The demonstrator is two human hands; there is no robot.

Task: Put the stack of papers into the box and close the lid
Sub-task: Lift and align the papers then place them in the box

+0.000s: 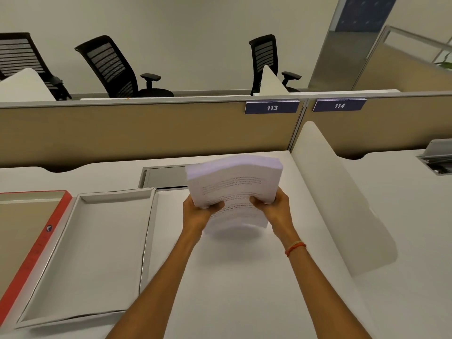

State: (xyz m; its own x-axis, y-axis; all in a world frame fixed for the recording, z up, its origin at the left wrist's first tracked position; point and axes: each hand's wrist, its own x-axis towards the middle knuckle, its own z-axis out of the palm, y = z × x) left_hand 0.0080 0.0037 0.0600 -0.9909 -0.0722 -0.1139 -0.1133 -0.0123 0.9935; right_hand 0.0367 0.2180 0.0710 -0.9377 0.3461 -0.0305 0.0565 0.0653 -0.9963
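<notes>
A thick stack of white printed papers (234, 182) is held tilted up above the white desk, blurred by motion. My left hand (199, 211) grips its lower left edge and my right hand (274, 207) grips its lower right edge, thumbs on top. To the left lies an open shallow white box tray (149, 231), with nothing inside it. Further left, at the frame edge, lies a red-edged tray with a brown inside (39, 248); which one is the lid I cannot tell.
A white curved divider (342, 206) stands to the right of the hands. A grey cable hatch (163, 177) sits in the desk behind the papers. Beige partition panels (146, 133) with signs 113 and 114 close the back; office chairs stand beyond.
</notes>
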